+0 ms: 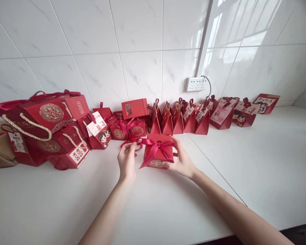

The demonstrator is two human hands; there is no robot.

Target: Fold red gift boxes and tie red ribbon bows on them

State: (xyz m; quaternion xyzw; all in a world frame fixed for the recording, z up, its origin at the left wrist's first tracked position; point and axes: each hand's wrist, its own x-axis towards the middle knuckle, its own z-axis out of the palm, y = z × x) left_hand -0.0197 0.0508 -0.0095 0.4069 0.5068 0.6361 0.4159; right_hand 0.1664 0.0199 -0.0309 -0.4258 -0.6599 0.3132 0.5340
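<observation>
At white tabletop [214,200], tiled wall [140,30] far, yr R hand [183,161] holds red box [158,157]; L hand [126,159] fingers narrow near ribbon [140,144], grip can't tell.

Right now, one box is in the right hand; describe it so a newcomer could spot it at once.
On the white tabletop, find the row of red gift boxes along the tiled wall. In front of its middle is a red box with a ribbon bow. Unlike its neighbours, it is gripped by the right hand.
</observation>
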